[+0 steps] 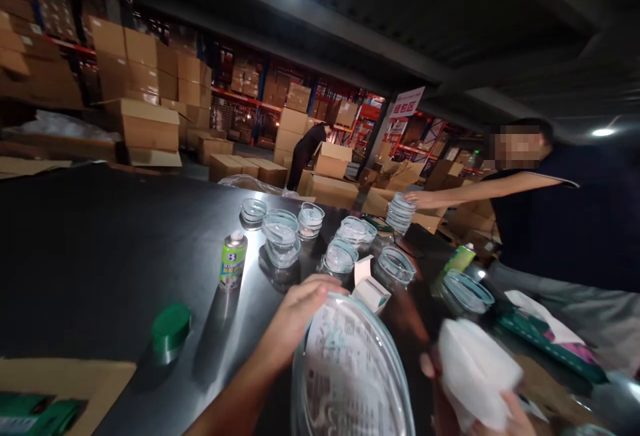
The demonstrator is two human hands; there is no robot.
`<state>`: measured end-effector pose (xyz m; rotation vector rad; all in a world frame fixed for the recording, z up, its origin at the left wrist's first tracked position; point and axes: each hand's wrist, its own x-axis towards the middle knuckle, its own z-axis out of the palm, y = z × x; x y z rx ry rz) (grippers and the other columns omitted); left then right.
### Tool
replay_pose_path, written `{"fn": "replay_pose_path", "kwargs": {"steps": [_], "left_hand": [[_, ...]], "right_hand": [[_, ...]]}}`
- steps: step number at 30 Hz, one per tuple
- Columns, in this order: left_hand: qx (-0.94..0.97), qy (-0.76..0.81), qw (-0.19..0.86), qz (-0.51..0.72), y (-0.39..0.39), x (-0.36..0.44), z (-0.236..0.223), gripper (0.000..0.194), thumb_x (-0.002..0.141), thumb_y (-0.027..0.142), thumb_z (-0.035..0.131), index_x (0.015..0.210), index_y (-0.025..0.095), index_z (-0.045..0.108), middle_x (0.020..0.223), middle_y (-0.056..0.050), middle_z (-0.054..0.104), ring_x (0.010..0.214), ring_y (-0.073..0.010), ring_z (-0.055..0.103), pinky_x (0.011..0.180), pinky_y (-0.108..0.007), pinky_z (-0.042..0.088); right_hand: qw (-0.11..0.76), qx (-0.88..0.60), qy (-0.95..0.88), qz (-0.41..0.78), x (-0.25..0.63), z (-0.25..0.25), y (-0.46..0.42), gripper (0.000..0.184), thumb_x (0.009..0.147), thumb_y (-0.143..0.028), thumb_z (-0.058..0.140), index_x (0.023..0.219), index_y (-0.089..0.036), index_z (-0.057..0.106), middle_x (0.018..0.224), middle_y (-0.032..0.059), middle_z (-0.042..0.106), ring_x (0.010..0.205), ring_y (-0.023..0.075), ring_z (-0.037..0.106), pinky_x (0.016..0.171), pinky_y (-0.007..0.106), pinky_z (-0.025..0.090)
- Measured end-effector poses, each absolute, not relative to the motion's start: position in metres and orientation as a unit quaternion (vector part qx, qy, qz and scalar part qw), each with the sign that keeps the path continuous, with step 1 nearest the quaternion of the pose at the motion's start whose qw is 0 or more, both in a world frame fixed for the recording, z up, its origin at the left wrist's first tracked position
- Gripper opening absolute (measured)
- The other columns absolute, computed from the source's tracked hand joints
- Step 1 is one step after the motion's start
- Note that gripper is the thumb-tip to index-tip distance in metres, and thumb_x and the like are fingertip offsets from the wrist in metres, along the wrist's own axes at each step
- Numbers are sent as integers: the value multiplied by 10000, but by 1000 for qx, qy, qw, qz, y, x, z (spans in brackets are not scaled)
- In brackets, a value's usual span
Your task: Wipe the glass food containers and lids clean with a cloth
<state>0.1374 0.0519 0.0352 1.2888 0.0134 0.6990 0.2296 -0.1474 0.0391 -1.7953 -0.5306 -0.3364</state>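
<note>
My left hand (305, 299) is closed on the upper rim of a large oval glass dish (353, 369), which is tilted up toward me with a printed paper label showing through it. At the lower right, my right hand (515, 409) grips a crumpled white tissue (475, 366), somewhat blurred and apart from the dish. Just beyond the dish stands a small open white box (370, 289). Near it are round glass dishes (340, 256), some of them stacked.
A green-labelled spray can (233, 261) and a green-lidded container (171, 331) stand left on the dark shiny table (125, 243). At right lies a green tissue pack (550, 339). Across the table, a co-worker's hand (414, 197) touches a glass stack (401, 215). Cartons (150, 131) fill the background.
</note>
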Motion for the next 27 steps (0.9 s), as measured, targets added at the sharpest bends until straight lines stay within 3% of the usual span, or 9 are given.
{"fn": "replay_pose_path", "kwargs": {"steps": [3, 5, 8, 12, 15, 22, 27], "left_hand": [[635, -24, 700, 326, 50, 135, 37, 357, 871, 437, 505, 914, 188, 757, 1149, -101, 588, 1112, -264, 539, 929, -335, 411], [659, -35, 677, 326, 51, 133, 39, 357, 878, 435, 502, 932, 187, 754, 1174, -109, 573, 1142, -269, 521, 967, -354, 395], [678, -48, 662, 316, 51, 132, 41, 354, 879, 437, 508, 920, 189, 757, 1207, -112, 565, 1207, -269, 473, 1034, -363, 347], [680, -88, 671, 282, 47, 136, 39, 364, 884, 448, 502, 883, 192, 761, 1194, -102, 586, 1213, -263, 472, 1043, -363, 349], [689, -80, 655, 299, 43, 140, 36, 364, 896, 433, 486, 910, 187, 754, 1138, -106, 599, 1152, -246, 514, 1006, -352, 386], [699, -18, 626, 346, 40, 142, 32, 196, 834, 322, 588, 891, 182, 712, 1118, -94, 586, 1135, -237, 522, 962, -322, 406], [710, 11, 618, 339, 40, 145, 28, 188, 813, 317, 608, 915, 182, 691, 1223, -107, 523, 1160, -253, 517, 950, -337, 419]], "right_hand": [[736, -630, -239, 63, 234, 56, -137, 181, 586, -328, 741, 611, -174, 648, 567, 19, 581, 558, 145, 535, 559, 243, 479], [752, -605, -222, 141, 238, 61, -131, 160, 535, -247, 779, 569, -167, 645, 528, 14, 562, 523, 118, 489, 508, 203, 424], [749, -617, -197, 143, 243, 60, -126, 157, 512, -214, 799, 620, -170, 694, 594, 29, 622, 549, 134, 515, 527, 223, 434], [717, -641, -254, 105, 248, 54, -126, 299, 518, -221, 813, 811, -205, 752, 865, 67, 714, 761, 215, 621, 721, 307, 496], [674, -662, -312, 103, 247, 54, -126, 267, 588, -231, 786, 852, -217, 755, 895, 66, 717, 834, 238, 633, 814, 346, 485], [711, -611, -261, 229, 244, 58, -115, 244, 585, -237, 785, 822, -209, 740, 754, 48, 706, 708, 230, 640, 702, 354, 507], [688, -640, -285, 191, 248, 52, -117, 258, 639, -255, 753, 885, -181, 731, 788, 65, 710, 751, 245, 647, 688, 352, 512]]}}
